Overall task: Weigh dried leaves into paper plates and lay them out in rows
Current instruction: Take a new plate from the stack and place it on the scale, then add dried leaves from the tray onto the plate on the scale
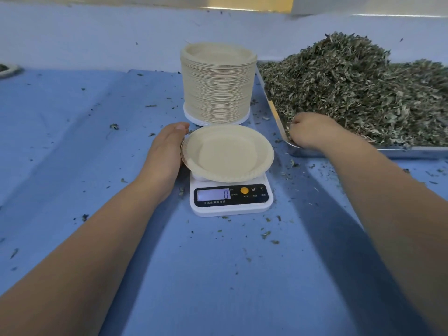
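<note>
My left hand (167, 151) rests at the left rim of the plate (228, 154) on the scale (231, 200), its grip hidden from me, and my right hand (310, 132) curls round leaves (351, 93) at the near left corner of the tray (363, 150), the plate just to its left.

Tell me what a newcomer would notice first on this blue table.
The big heap of dried leaves on the metal tray at the right draws the eye first. Next comes the tall stack of paper plates in the middle, behind the white scale. An empty paper plate is on that scale, whose display reads 0.
</note>
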